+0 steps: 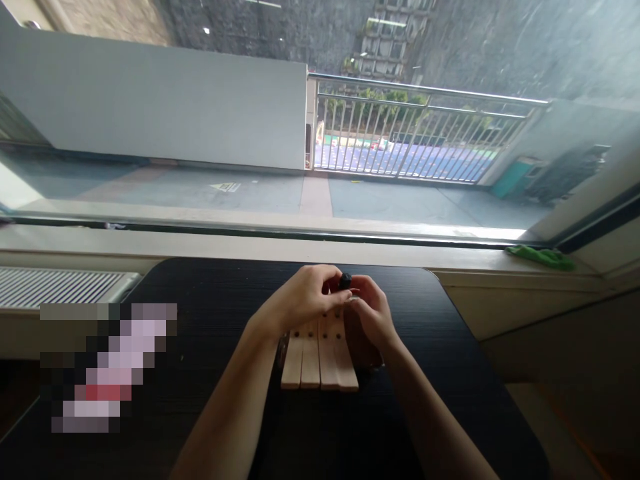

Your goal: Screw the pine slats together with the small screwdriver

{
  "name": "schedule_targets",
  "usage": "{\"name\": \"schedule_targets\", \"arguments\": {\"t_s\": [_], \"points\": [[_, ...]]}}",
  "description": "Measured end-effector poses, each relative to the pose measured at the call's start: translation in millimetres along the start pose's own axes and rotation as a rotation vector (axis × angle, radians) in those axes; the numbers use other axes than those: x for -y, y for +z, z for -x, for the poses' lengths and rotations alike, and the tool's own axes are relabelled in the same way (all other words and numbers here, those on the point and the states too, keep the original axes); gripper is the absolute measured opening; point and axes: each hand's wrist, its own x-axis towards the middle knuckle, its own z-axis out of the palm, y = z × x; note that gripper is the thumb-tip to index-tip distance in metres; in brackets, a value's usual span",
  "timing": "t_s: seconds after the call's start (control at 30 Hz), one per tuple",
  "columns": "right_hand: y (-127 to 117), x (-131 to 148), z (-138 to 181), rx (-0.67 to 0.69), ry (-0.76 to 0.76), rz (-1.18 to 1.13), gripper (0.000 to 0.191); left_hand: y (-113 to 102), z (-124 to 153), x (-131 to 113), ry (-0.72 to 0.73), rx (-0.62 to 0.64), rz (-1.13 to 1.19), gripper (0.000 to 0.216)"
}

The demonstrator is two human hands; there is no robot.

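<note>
Mid-frame, left hand [300,301] and right hand [374,312] pinch a black knob [345,281] over wooden slats [319,360]; best kept flat on the desk [200,373].

The table [450,347] lies bare to the right of the right hand [373,310], with open room out to its edge. In the middle a slatted wooden piece [319,357] blocks the way. Both hands meet over its far end, the left hand [300,300] and the right pinching a small black part [345,280]. On the left an object too blurred to tell [107,367] takes up that side. Just behind the hands a narrow strip of table stays free, up to the window ledge [200,248] and the glass [150,187].
</note>
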Motion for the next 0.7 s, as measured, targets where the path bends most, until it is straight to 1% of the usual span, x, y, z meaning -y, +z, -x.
{"name": "schedule_targets", "arguments": {"t_s": [0.07, 0.1, 0.13, 0.17, 0.23, 0.37, 0.53, 0.6, 0.7], "points": [[-2.3, 3.3, -0.4, 0.167, 0.008, -0.055, 0.026, 0.3, -0.5, 0.2, 0.006, -0.014, -0.021, 0.025], [-3.3, 4.7, -0.6, 0.234, 0.007, -0.066, 0.024, 0.4, -0.6, 0.4, 0.009, -0.022, -0.031, 0.024], [-3.9, 5.8, -0.6, 0.273, 0.003, -0.062, 0.021, 0.7, -0.6, 0.6, 0.012, -0.029, -0.042, 0.023], [-4.1, 6.4, -0.4, 0.283, -0.009, -0.046, 0.019, 1.0, -0.5, 0.6, 0.015, -0.034, -0.054, 0.023], [-3.3, 6.6, 0.6, 0.260, -0.053, 0.001, 0.017, 1.6, 0.0, 0.0, 0.013, -0.039, -0.081, 0.022], [-0.8, 5.3, 3.2, 0.241, -0.134, 0.097, 0.020, 2.3, 0.4, -4.6, -0.002, -0.056, -0.193, 0.022], [-3.1, 3.5, 3.3, 0.242, -0.139, 0.138, 0.022, 6.7, -3.9, -10.1, -0.063, -0.200, -0.560, 0.042], [-4.2, 1.2, 3.2, 0.229, -0.144, 0.151, 0.023, 10.0, -6.3, -11.5, -0.087, -0.211, -0.669, 0.051], [-4.3, -2.3, 3.4, 0.209, -0.130, 0.150, 0.024, 12.9, -9.2, -15.8, -0.087, -0.199, -0.740, 0.062]]}}
